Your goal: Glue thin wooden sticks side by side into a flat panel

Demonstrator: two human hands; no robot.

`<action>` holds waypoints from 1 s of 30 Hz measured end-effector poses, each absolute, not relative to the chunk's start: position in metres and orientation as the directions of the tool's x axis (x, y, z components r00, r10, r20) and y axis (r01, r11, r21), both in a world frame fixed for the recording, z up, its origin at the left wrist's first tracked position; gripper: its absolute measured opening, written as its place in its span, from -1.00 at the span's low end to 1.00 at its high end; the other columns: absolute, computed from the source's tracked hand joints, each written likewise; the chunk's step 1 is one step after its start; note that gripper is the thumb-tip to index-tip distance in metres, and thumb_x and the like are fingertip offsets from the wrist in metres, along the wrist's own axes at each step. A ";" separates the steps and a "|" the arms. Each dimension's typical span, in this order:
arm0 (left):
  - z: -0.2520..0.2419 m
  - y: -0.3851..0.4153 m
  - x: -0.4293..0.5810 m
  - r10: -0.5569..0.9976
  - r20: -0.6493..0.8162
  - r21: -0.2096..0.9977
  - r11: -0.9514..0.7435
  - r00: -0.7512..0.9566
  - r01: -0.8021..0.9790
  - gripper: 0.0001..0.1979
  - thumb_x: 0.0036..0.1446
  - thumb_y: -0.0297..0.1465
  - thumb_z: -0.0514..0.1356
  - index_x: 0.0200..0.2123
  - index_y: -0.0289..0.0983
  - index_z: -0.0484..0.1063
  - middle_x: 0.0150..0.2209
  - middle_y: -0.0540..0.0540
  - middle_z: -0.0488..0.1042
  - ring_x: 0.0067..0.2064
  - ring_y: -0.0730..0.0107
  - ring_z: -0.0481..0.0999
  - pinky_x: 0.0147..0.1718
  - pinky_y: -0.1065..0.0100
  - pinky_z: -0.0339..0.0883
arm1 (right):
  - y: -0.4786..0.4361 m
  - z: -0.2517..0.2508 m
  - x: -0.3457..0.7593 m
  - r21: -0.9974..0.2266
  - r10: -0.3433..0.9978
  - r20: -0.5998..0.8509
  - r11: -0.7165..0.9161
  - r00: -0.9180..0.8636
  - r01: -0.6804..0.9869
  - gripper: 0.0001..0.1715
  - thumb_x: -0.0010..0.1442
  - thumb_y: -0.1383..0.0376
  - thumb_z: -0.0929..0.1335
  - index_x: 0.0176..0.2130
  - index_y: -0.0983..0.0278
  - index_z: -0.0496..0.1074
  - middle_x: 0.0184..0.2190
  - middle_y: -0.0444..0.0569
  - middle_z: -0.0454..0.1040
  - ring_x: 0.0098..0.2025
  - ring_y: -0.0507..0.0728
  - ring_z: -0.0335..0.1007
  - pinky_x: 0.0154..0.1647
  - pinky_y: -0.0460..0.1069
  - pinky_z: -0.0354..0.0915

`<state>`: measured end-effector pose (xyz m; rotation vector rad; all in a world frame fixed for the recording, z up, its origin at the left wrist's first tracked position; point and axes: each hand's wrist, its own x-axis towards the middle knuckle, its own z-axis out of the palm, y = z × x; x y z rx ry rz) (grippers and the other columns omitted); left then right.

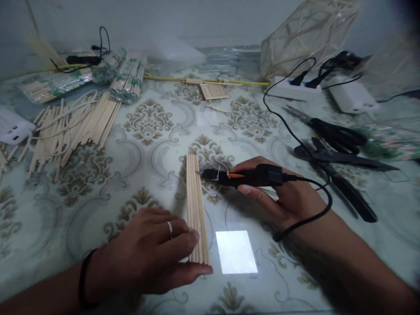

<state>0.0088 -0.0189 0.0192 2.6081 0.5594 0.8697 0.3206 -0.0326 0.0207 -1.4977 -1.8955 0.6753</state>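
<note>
My left hand (164, 249), with a ring and a dark wristband, grips the near end of a narrow panel of wooden sticks (196, 205) lying side by side. Its thumb is at the panel's near edge and the fingers rest on the left side. From the right, my right hand (272, 197) is closed around a black corded hand tool (249, 176) with an orange piece on its body. The tool's narrow tip is at the panel's right side near the far end; whether it touches the sticks I cannot tell. The tool's exact kind is unclear.
Loose wooden sticks (88, 122) and plastic-wrapped bundles (127, 78) lie at left. A small stick panel (214, 91) sits farther back. Black scissors (337, 131), black pliers-like cutters (344, 175) and a white power strip (295, 89) are at right. The tool's cord (328, 197) loops over my right wrist.
</note>
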 end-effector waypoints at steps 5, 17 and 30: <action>0.020 -0.019 0.008 0.444 0.496 0.399 -0.880 0.747 0.257 -0.70 0.77 -0.12 0.14 -0.07 -0.16 0.38 -0.41 0.12 0.63 -0.50 0.49 0.60 -0.41 0.34 0.52 | -0.034 0.021 0.322 -0.733 0.969 0.165 0.247 -0.185 0.634 -0.68 0.61 -0.05 0.43 0.09 0.08 0.63 -0.03 0.04 0.76 0.00 0.36 0.77 0.14 0.23 0.67; 0.016 -0.017 0.007 0.422 0.463 0.414 -0.880 0.780 0.231 -0.73 0.77 -0.16 0.14 0.05 -0.23 0.47 -0.38 0.11 0.64 -0.48 0.47 0.59 -0.39 0.30 0.47 | -0.044 0.026 0.325 -0.753 0.951 0.180 0.298 -0.253 0.587 -0.71 0.62 -0.03 0.40 0.08 0.06 0.62 -0.10 -0.01 0.73 -0.11 0.31 0.74 0.08 0.20 0.68; 0.008 -0.020 0.005 0.424 0.500 0.404 -0.885 0.755 0.230 -0.80 0.72 -0.20 0.21 0.10 -0.19 0.50 -0.37 0.11 0.67 -0.48 0.44 0.61 -0.43 0.26 0.52 | -0.049 0.036 0.329 -0.798 0.958 0.124 0.250 -0.257 0.548 -0.71 0.58 -0.13 0.42 0.02 -0.07 0.66 -0.18 -0.10 0.76 -0.23 0.30 0.76 -0.02 0.18 0.75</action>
